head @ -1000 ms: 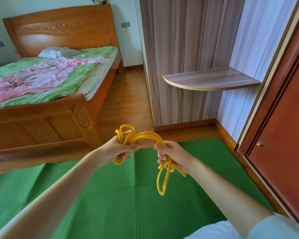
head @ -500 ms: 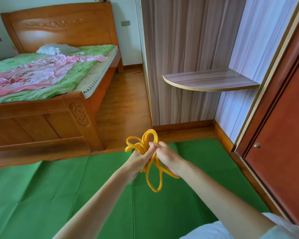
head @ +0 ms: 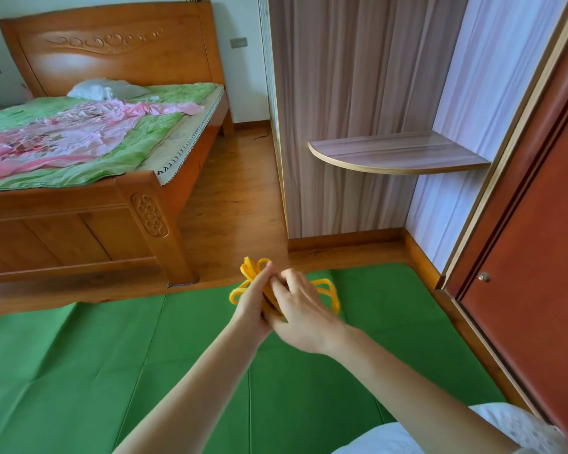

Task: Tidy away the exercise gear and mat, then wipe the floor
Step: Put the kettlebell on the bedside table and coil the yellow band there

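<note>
A yellow resistance band (head: 328, 291) is bunched into loops between my two hands, held above the green exercise mat (head: 145, 371) that covers the floor in front of me. My left hand (head: 253, 306) grips the bundle from the left, with loops sticking out above its fingers. My right hand (head: 300, 314) is wrapped over the bundle from the right, fingers curled round it, and hides the middle of the band. Both hands touch each other.
A wooden bed (head: 89, 204) with green and pink bedding stands at the left, its foot post near the mat's far edge. A wardrobe with a rounded corner shelf (head: 397, 154) is ahead on the right. A reddish door (head: 535, 273) lines the right side.
My hands have come together from about a hand's width apart. The long hanging loop of the band has been gathered up into a tight bundle between them.
</note>
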Tool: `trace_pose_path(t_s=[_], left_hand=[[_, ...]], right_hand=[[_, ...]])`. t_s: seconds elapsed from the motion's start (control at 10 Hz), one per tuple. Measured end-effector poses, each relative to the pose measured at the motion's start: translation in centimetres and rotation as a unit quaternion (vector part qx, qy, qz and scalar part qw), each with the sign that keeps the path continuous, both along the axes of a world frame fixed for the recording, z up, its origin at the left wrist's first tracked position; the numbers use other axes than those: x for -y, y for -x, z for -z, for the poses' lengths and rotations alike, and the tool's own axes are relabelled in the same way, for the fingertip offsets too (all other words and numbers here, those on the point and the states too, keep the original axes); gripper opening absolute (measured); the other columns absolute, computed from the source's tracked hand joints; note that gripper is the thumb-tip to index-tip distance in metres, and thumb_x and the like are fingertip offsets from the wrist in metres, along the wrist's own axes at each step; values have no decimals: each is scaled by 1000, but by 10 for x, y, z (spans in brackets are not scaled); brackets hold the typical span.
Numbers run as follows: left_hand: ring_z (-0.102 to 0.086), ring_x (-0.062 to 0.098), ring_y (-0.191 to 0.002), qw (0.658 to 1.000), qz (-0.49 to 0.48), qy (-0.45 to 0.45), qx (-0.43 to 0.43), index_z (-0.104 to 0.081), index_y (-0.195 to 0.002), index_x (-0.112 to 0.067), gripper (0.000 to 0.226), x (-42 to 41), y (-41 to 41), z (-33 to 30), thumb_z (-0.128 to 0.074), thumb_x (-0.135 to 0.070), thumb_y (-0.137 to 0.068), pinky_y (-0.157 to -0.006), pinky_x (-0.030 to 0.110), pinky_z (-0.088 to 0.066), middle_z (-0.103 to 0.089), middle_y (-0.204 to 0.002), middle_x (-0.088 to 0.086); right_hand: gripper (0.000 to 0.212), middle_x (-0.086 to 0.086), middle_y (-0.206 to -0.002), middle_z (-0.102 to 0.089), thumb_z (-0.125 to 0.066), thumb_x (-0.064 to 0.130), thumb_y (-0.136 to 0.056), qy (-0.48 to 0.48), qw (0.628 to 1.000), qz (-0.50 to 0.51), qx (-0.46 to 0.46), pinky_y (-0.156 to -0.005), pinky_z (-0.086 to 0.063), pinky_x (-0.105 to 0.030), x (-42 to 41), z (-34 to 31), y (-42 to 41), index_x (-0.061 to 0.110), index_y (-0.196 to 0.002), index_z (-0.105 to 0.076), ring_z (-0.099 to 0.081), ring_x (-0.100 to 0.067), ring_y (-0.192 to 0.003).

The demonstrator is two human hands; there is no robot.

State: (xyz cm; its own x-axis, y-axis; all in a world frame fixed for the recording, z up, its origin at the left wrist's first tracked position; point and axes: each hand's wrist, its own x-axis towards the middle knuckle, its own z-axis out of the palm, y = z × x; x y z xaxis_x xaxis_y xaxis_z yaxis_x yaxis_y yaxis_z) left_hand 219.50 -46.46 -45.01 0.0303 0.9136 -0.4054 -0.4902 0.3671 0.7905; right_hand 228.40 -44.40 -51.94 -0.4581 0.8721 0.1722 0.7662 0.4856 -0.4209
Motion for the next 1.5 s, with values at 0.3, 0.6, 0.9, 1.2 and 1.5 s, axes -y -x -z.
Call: trace_pose_path(t_s=[0.3,0.6,0.9,1.2,1.5], left_hand=[[-65,12,-57,994,-3,-83,-64,-53,-61,-16,35,-50,46,70,-52,-28,-93,-48,24,-50,-59,-52,-3],[-59,11,-47,997,5,-73,23,-50,-60,-15,34,-41,30,53,-55,-29,-92,-47,23,-52,-54,-48,-3],[-59,8,-45,991,-53,-20,125,-49,-63,-15,32,-43,48,61,-55,-29,-91,-58,25,-57,-53,-45,-4],[-45,5,-29,977,-138,45,154,-41,-63,-15,35,-56,83,62,-51,-26,-95,-44,18,-50,-41,-34,-6],[-38,3,-28,981,-141,58,119,-45,-65,-16,33,-64,85,75,-52,-28,-94,-41,13,-43,-38,-35,-8]], right_hand=[[95,1,-152,-24,-69,48,-77,46,984,29,-172,-110,-19,-22,0,11,-39,13,-149,-17,-21,-12,-139],[72,5,-124,-55,-65,40,-81,24,997,75,-5,-112,-20,-44,-1,25,-23,21,-141,-30,-44,-15,-124],[64,10,-69,-44,-60,46,-84,91,982,-51,-156,-57,-35,-14,-1,13,-56,33,-141,-32,-46,4,-60],[28,2,-97,-61,-60,12,-85,-132,986,-67,-76,-60,-46,-19,-5,32,-91,22,-109,-69,-56,-9,-70],[30,2,-116,-61,-64,8,-78,212,912,-41,-349,-89,-51,-28,-4,21,-84,26,-102,-68,-62,-19,-103]])
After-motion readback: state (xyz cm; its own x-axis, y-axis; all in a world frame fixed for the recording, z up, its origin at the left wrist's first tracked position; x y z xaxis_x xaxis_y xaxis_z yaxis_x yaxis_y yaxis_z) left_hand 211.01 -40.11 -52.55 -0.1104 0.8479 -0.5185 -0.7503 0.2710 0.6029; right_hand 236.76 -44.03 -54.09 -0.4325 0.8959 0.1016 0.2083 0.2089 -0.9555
